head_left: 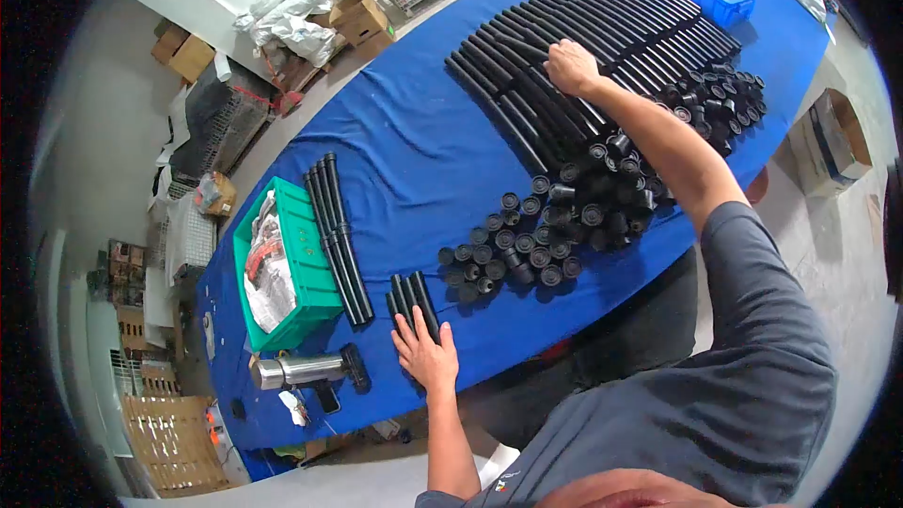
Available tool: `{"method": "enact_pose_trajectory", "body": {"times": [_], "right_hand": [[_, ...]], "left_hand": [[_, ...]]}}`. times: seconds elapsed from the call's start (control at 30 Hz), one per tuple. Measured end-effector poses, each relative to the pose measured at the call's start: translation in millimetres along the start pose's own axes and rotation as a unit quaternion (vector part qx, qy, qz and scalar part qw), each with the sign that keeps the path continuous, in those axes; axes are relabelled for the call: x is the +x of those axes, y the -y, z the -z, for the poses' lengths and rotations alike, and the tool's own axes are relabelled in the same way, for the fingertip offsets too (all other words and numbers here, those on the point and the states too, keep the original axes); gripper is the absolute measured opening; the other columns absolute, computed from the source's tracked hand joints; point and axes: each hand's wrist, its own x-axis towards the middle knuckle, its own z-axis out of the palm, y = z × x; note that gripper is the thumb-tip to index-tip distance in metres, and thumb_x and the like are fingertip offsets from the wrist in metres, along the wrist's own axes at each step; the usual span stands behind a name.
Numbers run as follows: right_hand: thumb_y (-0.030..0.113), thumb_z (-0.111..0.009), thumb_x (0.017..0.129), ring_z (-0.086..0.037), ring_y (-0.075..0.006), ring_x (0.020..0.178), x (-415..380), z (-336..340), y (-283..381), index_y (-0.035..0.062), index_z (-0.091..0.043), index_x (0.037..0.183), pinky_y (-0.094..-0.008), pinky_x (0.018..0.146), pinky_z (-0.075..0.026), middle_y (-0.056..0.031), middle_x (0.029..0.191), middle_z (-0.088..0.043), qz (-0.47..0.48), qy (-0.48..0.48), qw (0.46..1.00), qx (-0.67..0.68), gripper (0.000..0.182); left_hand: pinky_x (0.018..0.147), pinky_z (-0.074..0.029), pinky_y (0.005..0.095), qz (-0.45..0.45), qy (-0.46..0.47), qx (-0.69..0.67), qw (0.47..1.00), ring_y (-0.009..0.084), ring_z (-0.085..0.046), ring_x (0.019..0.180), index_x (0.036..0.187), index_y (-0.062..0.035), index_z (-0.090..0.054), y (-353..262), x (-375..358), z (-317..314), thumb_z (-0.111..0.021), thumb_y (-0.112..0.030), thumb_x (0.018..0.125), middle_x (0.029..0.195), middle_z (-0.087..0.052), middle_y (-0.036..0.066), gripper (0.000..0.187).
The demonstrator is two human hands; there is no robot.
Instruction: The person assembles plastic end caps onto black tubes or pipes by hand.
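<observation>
My left hand (428,355) lies flat with its fingers spread on a few short black tubes (414,293) near the table's front edge. Far across the table, my right hand (571,68) is closed around a black tube (520,45), which lies askew over the others. Beneath and around it spread close rows of black tubes (649,5). A heap of round black caps (555,240) sits between my two hands, nearer the front edge. Left of my left hand, several long black tubes (340,245) lie side by side.
A green crate (315,268) with crumpled material stands at the left, and a blue bin (729,7) with plastic bags at the far end. A metal cylinder (296,371) and a black hammer-like head (355,367) lie near the front. Blue cloth (376,141) covers the table.
</observation>
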Motion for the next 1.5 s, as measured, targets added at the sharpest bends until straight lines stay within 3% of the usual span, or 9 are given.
{"method": "enact_pose_trajectory", "body": {"times": [0.17, 0.8, 0.9, 1.0, 1.07, 1.17, 1.2, 1.27, 1.5], "right_hand": [[0.012, -0.060, 0.088, -0.067, -0.0413, 0.104, -10.7, -22.8, 14.1, -0.0038, -0.072, 0.093, -0.0491, 0.087, -0.058, -0.0259, 0.108, -0.067, -0.056, -0.075, 0.996, 0.011, 0.021], [0.012, -0.055, 0.094, -0.066, -0.0368, 0.111, -15.7, -18.4, 11.4, 0.0017, -0.067, 0.112, -0.0490, 0.089, -0.057, -0.0190, 0.117, -0.066, -0.083, -0.016, 0.994, -0.071, 0.023], [0.028, -0.057, 0.097, -0.068, -0.0400, 0.107, -13.5, -4.7, 8.8, 0.0007, -0.067, 0.110, -0.0531, 0.089, -0.056, -0.0221, 0.114, -0.067, -0.175, -0.109, 0.978, 0.023, 0.032], [0.033, -0.057, 0.096, -0.071, -0.0416, 0.093, -2.1, -1.8, -32.0, 0.0015, -0.069, 0.094, -0.0549, 0.081, -0.056, -0.0187, 0.088, -0.072, -0.300, -0.200, 0.911, 0.202, 0.034], [0.030, -0.059, 0.098, -0.070, -0.0415, 0.092, -4.2, 10.1, -51.8, 0.0020, -0.065, 0.112, -0.0539, 0.077, -0.056, -0.0194, 0.099, -0.070, -0.448, -0.128, 0.717, 0.518, 0.032], [0.026, -0.059, 0.099, -0.068, -0.0418, 0.095, -23.2, 13.8, -49.0, 0.0013, -0.051, 0.134, -0.0535, 0.073, -0.056, -0.0224, 0.121, -0.060, -0.446, -0.094, 0.606, 0.652, 0.044], [0.023, -0.057, 0.101, -0.063, -0.0481, 0.108, -30.2, 15.4, -48.0, 0.0022, -0.035, 0.148, -0.0601, 0.080, -0.055, -0.0255, 0.141, -0.045, -0.430, -0.054, 0.589, 0.682, 0.056], [0.022, -0.056, 0.102, -0.057, -0.0491, 0.120, -36.9, 12.2, -35.6, 0.0039, -0.035, 0.150, -0.0649, 0.094, -0.051, -0.0255, 0.146, -0.040, -0.460, -0.075, 0.522, 0.714, 0.056], [0.024, -0.053, 0.104, -0.054, -0.0474, 0.127, -42.5, -3.9, -29.5, -0.0008, -0.029, 0.154, -0.0608, 0.105, -0.047, -0.0296, 0.153, -0.037, -0.450, -0.104, 0.504, 0.730, 0.061]], "left_hand": [[0.112, -0.033, 0.0619, -0.010, -0.009, -0.006, 1.000, 0.0454, -0.030, 0.147, 0.157, -0.0246, -0.039, 6.3, 0.4, -4.5, -0.062, -0.050, 0.093, 0.165, -0.029, 0.014, 0.072], [0.112, -0.033, 0.0626, -0.005, -0.008, -0.023, 1.000, 0.0446, -0.030, 0.147, 0.156, -0.0251, -0.040, 5.2, 0.4, 2.3, -0.065, -0.050, 0.092, 0.165, -0.031, 0.014, 0.074], [0.111, -0.033, 0.0633, -0.006, -0.008, -0.022, 1.000, 0.0451, -0.030, 0.147, 0.157, -0.0255, -0.039, 7.0, -0.2, 3.0, -0.064, -0.050, 0.092, 0.164, -0.031, 0.014, 0.074], [0.110, -0.034, 0.0639, -0.023, -0.027, -0.022, 0.999, 0.0452, -0.031, 0.146, 0.157, -0.0260, -0.039, 10.3, -0.4, -5.0, -0.063, -0.051, 0.093, 0.165, -0.031, 0.014, 0.073], [0.110, -0.034, 0.0635, -0.023, -0.027, -0.011, 0.999, 0.0451, -0.032, 0.146, 0.157, -0.0261, -0.038, 9.8, -0.7, -5.8, -0.062, -0.051, 0.094, 0.165, -0.031, 0.014, 0.073], [0.110, -0.034, 0.0631, -0.020, -0.017, -0.015, 1.000, 0.0450, -0.031, 0.146, 0.158, -0.0265, -0.037, 11.1, 0.5, -6.8, -0.063, -0.051, 0.093, 0.165, -0.029, 0.014, 0.074], [0.110, -0.034, 0.0631, -0.020, -0.017, -0.014, 1.000, 0.0450, -0.031, 0.146, 0.158, -0.0266, -0.037, 10.3, 0.1, -6.3, -0.063, -0.051, 0.093, 0.165, -0.029, 0.014, 0.074], [0.111, -0.033, 0.0629, -0.016, -0.006, -0.017, 1.000, 0.0452, -0.030, 0.146, 0.158, -0.0268, -0.037, 7.8, -1.0, -2.6, -0.064, -0.051, 0.093, 0.165, -0.029, 0.014, 0.074], [0.110, -0.035, 0.0628, -0.019, -0.023, -0.014, 0.999, 0.0449, -0.031, 0.146, 0.157, -0.0264, -0.039, 10.0, -0.7, -4.9, -0.065, -0.050, 0.092, 0.165, -0.031, 0.013, 0.074]]}}
